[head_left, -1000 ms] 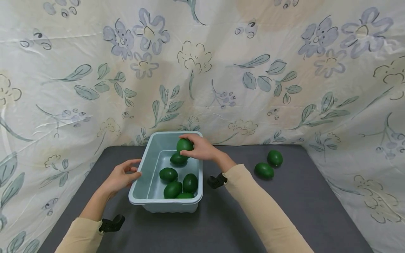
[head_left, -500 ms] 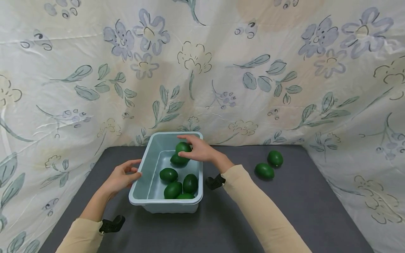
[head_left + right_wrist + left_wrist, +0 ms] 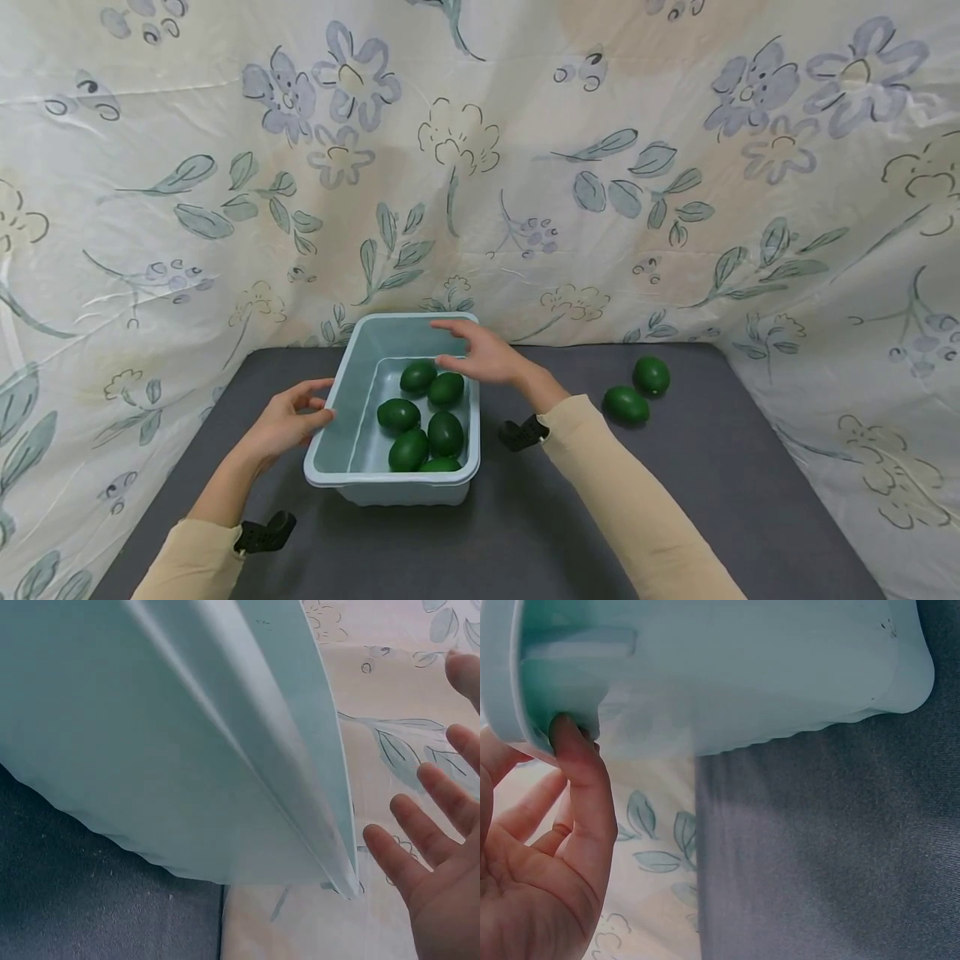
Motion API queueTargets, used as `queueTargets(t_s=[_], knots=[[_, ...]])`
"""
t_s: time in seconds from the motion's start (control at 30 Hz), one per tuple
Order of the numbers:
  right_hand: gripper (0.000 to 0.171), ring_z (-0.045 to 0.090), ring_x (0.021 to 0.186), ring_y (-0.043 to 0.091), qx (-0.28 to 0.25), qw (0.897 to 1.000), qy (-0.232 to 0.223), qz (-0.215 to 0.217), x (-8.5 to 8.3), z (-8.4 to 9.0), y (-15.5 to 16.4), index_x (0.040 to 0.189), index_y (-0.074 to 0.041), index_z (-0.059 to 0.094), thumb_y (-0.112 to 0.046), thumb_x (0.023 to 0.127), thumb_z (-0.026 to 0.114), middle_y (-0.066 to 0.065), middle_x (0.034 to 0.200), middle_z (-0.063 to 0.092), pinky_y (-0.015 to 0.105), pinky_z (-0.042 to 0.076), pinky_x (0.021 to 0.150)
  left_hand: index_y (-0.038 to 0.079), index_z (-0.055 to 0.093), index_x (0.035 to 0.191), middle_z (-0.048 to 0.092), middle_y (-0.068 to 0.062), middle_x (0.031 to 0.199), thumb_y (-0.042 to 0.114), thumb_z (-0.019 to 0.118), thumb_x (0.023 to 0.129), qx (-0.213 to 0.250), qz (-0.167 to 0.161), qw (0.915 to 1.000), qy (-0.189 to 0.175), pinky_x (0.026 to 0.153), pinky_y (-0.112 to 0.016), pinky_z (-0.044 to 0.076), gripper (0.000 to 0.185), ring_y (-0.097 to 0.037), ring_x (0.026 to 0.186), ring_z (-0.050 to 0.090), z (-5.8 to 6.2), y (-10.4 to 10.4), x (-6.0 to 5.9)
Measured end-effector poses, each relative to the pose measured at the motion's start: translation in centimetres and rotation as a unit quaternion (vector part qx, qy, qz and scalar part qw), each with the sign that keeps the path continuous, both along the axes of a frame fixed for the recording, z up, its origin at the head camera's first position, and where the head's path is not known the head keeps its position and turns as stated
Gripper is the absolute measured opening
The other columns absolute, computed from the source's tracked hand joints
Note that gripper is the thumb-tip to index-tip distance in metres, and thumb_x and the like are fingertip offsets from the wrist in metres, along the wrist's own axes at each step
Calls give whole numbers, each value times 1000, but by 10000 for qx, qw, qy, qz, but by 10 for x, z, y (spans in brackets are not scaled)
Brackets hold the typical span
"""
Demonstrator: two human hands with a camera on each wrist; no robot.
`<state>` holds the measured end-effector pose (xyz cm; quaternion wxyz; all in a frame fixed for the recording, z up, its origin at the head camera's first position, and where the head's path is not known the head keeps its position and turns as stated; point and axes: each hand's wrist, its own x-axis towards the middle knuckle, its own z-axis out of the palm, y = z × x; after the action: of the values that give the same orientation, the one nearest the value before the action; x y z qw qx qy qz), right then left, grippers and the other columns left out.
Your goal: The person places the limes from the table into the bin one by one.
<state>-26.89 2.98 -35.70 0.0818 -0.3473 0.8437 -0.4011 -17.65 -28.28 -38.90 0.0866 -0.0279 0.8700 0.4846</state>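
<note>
My left hand [image 3: 288, 421] grips the left rim of a pale blue-green plastic bin [image 3: 330, 442]; in the left wrist view its curled fingers [image 3: 585, 780] hold the bin edge under the lip. Over the bin's right rim hovers my right hand [image 3: 483, 354], its fingers spread with nothing between them, as the right wrist view also shows. Inside the bin lie several glossy dark green oval fruits that look like avocados. One such green fruit [image 3: 446, 389] lies just below the right hand, beside another green fruit [image 3: 417, 377].
Two more green fruits, a nearer one [image 3: 626, 405] and a farther one [image 3: 651, 376], lie on the dark grey table [image 3: 675, 500] right of the bin. A floral curtain [image 3: 525, 167] hangs behind the table and along both sides.
The right hand has let go of a green fruit, which now lies on the bin floor, and has drawn slightly right. Neighbouring fruits shifted a little. The left hand has stayed put.
</note>
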Motion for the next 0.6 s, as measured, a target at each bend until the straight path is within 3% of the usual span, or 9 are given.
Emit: queueTargets(t_s=[0.13, 0.33, 0.6], knots=[[53, 37, 130, 29, -317, 9994, 92, -70, 3, 2, 8, 139, -15, 40, -26, 90, 59, 5, 142, 37, 46, 37, 100, 7, 33, 140, 51, -20, 109, 13, 60, 88, 6, -2, 10000, -6, 65, -38, 54, 59, -21, 82, 60, 1, 1, 1], [47, 43, 125, 22, -692, 9964, 434, -224, 7, -1, 26, 134, -19, 46, -24, 90, 60, 1, 136, 44, 42, 40, 98, 8, 32, 141, 51, -19, 108, 14, 60, 88, 20, 14, 9999, -126, 65, -38, 54, 60, -20, 81, 60, 5, 3, 2], [49, 43, 124, 28, -829, 9940, 594, -391, 8, -16, 56, 135, -13, 45, -24, 90, 60, 2, 136, 44, 48, 39, 97, 7, 32, 141, 51, -19, 108, 12, 59, 88, -26, 7, 10000, -81, 64, -37, 54, 60, -20, 79, 60, 5, 2, 1]])
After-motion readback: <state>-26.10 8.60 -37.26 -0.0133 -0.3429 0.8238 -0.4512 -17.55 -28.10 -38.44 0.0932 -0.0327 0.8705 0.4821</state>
